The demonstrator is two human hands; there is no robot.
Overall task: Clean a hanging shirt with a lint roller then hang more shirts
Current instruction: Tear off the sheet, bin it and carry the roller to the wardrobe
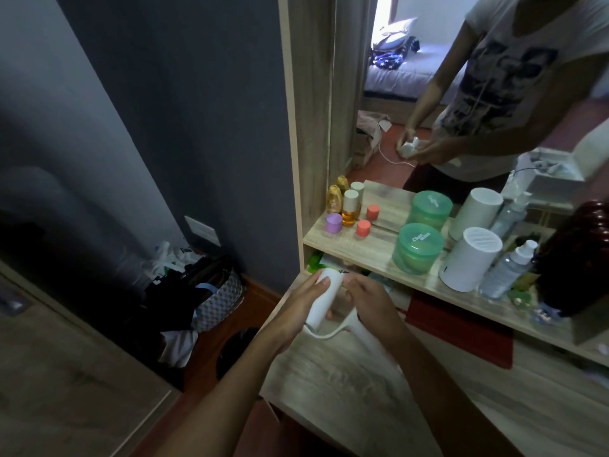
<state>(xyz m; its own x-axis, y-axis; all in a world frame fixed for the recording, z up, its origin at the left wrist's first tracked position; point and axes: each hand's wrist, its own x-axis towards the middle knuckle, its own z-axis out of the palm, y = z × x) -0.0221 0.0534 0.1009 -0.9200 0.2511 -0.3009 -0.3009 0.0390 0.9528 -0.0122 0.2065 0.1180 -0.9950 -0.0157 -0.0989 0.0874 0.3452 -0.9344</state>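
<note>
Both hands, left (298, 308) and right (372, 305), apparently grip lint roller (324, 296).

Shelf (369, 250) back-left held small bottles (349, 209) and a purple jar (333, 223) | shelf right was crowded — green tub (417, 249), white cylinder (469, 260), spray bottle (509, 270) | shelf middle lay bare — a passable gap | below the shelf's left end a basket (219, 300) blocked the floor.

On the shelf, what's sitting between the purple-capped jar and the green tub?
In the head view, an amber bottle with a white cap and a coral-capped jar stand between the purple-capped jar and the green tub.
</note>
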